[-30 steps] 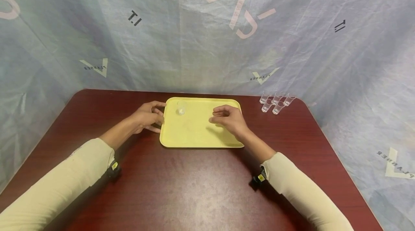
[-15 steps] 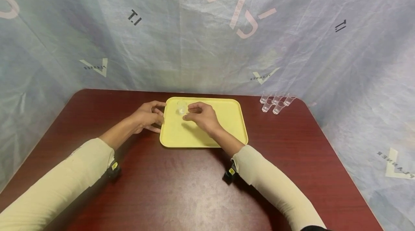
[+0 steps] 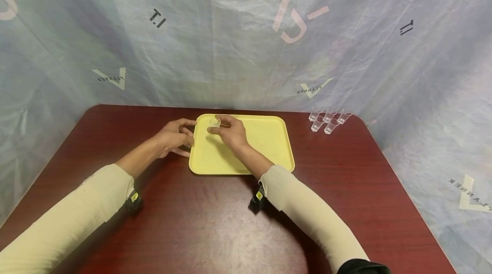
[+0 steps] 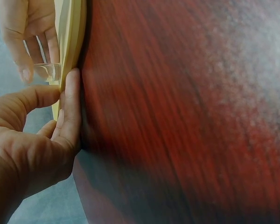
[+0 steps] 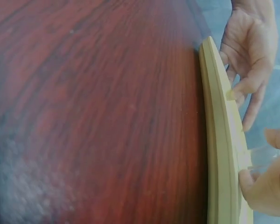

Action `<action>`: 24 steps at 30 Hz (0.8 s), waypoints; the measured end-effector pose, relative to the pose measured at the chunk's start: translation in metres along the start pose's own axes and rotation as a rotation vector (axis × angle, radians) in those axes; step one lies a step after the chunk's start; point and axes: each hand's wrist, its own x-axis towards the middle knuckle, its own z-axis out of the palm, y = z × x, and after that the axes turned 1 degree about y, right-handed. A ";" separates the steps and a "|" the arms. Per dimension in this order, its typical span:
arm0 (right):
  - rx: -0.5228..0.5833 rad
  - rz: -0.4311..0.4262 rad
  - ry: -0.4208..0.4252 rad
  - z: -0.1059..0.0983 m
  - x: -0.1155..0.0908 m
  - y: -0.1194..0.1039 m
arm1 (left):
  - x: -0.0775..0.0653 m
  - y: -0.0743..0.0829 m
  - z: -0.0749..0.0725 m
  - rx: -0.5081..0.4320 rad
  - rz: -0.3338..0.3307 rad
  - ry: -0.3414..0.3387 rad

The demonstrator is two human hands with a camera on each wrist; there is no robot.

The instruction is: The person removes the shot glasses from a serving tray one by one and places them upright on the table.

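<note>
A yellow tray (image 3: 265,145) lies on the dark red table, and a small clear shot glass (image 3: 215,122) stands upright near its far left corner. My right hand (image 3: 232,132) reaches over the tray and pinches this glass, thumb on the near side and fingers on the far side. In the left wrist view the glass (image 4: 49,72) shows between those fingers, low at the tray. My left hand (image 3: 173,137) holds the tray's left edge. Its thumb is at the rim and another finger lies lower along the outside, as the left wrist view shows.
Several more clear shot glasses (image 3: 326,121) stand in a cluster at the table's far right corner. Grey printed fabric (image 3: 246,51) hangs close behind the table (image 3: 215,222) and along its sides.
My right hand has moved left across the tray to the shot glass, and its thumb and fingers have closed about it. My left hand has stayed at the tray's left edge.
</note>
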 end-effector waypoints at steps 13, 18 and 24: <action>0.038 -0.007 -0.051 -0.014 -0.016 0.002 | 0.000 -0.001 0.000 -0.003 0.002 -0.001; 0.041 -0.010 -0.091 -0.034 -0.030 0.001 | 0.000 -0.001 0.001 -0.001 0.006 -0.002; 0.006 -0.028 -0.094 -0.063 -0.045 0.000 | -0.001 -0.001 0.000 -0.003 0.010 -0.003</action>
